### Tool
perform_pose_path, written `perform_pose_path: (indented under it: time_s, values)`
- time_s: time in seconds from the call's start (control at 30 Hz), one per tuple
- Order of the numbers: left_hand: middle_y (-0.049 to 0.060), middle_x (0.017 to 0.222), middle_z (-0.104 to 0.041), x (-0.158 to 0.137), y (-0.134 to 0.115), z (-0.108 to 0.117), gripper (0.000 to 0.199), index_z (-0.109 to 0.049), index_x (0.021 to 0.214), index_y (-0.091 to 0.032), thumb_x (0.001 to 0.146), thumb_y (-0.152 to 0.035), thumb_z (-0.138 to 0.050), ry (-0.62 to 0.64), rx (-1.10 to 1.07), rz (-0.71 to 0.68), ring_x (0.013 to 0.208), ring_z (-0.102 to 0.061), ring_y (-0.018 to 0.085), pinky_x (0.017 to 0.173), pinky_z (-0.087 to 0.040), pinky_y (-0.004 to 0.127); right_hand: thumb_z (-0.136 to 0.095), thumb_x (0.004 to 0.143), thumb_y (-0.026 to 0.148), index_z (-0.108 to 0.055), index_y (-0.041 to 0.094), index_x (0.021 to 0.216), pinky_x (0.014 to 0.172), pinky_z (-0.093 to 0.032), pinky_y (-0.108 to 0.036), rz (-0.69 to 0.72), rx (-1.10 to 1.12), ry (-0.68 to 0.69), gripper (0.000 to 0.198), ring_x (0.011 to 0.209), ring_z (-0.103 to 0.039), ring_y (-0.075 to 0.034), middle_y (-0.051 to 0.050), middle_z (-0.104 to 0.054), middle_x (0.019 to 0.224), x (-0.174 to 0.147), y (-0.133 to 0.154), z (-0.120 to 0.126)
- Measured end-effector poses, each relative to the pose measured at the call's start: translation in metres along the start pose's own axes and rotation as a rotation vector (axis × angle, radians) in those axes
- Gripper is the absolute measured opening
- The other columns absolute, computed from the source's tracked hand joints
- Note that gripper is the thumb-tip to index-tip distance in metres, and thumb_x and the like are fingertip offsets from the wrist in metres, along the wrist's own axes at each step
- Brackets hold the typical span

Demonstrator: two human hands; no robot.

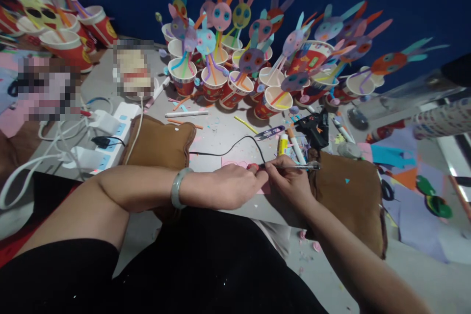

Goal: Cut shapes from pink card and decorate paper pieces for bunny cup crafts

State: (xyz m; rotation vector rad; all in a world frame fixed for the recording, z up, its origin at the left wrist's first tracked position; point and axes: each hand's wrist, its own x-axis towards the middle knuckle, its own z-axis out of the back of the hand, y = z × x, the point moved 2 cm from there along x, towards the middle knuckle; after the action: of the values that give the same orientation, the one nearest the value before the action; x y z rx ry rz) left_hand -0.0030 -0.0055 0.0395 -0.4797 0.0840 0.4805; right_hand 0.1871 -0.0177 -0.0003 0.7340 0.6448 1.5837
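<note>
My right hand (289,181) is closed on a pen (301,166) with a clear barrel. The pen lies nearly level, its tip end close to my left fingers. My left hand (231,187), with a jade-coloured bangle at the wrist, rests with curled fingers on pink paper (265,188). A small red spot shows at its fingertips; I cannot make out what it is. Most of the paper is hidden under the hand. Just beyond my right hand stand a yellow glue stick (283,144) and a white marker (296,147).
Paper cups (237,89) with rabbit-faced figures crowd the back. Brown cushions (158,143) flank my arms. A power strip (119,130) with white cables is at left, a black glue gun (314,127) at right. A thin black cable (221,153) crosses behind my hands; paper scraps are scattered about.
</note>
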Motion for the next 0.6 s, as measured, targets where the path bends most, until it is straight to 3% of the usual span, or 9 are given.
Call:
perform_pose_path:
  time_s: [0.1, 0.3, 0.6]
  values:
    - [0.016, 0.105, -0.068, -0.001, 0.004, 0.010, 0.050, -0.038, 0.134, -0.009, 0.084, -0.012, -0.044, 0.030, -0.069, 0.004, 0.084, -0.069, 0.025, 0.066, -0.050, 0.035, -0.056, 0.092, 0.035, -0.058, 0.022, 0.075, 0.061, -0.045, -0.030, 0.037, -0.026, -0.035, 0.021, 0.062, -0.057, -0.016, -0.002, -0.061, 0.068, -0.008, 0.000, -0.002]
    - [0.012, 0.089, -0.069, 0.003, 0.014, 0.014, 0.041, -0.040, 0.126, -0.011, 0.086, -0.016, -0.043, 0.032, -0.093, 0.066, 0.080, -0.068, 0.026, 0.063, -0.046, 0.032, -0.057, 0.092, 0.038, -0.058, 0.022, 0.076, 0.056, -0.042, -0.032, 0.048, -0.163, -0.048, 0.022, 0.057, -0.059, -0.019, -0.004, -0.064, 0.066, -0.020, 0.001, -0.008]
    - [0.014, 0.095, -0.069, 0.003, 0.014, 0.027, 0.037, -0.042, 0.126, -0.013, 0.091, -0.026, -0.045, 0.113, -0.114, 0.133, 0.086, -0.067, 0.025, 0.067, -0.046, 0.031, -0.052, 0.095, 0.037, -0.058, 0.023, 0.078, 0.058, -0.045, -0.031, 0.164, -0.315, -0.116, 0.023, 0.060, -0.061, -0.018, -0.005, -0.066, 0.068, -0.035, -0.003, -0.020]
